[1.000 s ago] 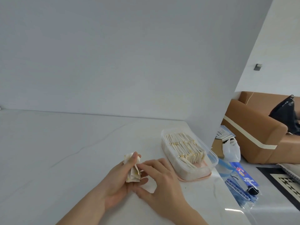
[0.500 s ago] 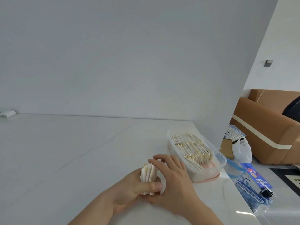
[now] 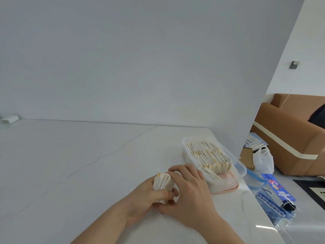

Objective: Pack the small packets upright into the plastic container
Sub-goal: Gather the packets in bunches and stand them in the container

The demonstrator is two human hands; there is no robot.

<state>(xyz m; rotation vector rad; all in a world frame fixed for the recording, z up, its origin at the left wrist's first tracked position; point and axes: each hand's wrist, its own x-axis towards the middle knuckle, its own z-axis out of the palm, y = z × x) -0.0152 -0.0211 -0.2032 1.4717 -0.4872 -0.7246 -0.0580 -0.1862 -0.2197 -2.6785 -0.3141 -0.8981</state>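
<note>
I have a small bundle of packets (image 3: pixel 162 184) pinched between both hands just above the white tabletop (image 3: pixel 73 161), a little to the near left of the plastic container (image 3: pixel 241 169). My left hand (image 3: pixel 149 199) is closed round the bundle from below and behind, its thumb lying across the front of the packets, while my right hand (image 3: pixel 190 191) is curled over their top and right side, fingers pressing the edges together. The packets stand roughly on end in the grip, fanned slightly at the top, with a trace of yellow print showing on their upper edges. I judge this to be the squaring-up step: the bundle is gathered and being evened out before it goes in. The container sits near the tabletop's right edge, already holding a long row of upright packets (image 3: pixel 207 155); the only free space I can see is at its near end, where a pinkish floor shows. The next move, as I read it, calls for carrying the bundle to the right, keeping it squeezed so nothing slips out, and lowering it on edge into that near gap, against the last packets of the row. The fit looks tight, so the row may need pushing back first.
</note>
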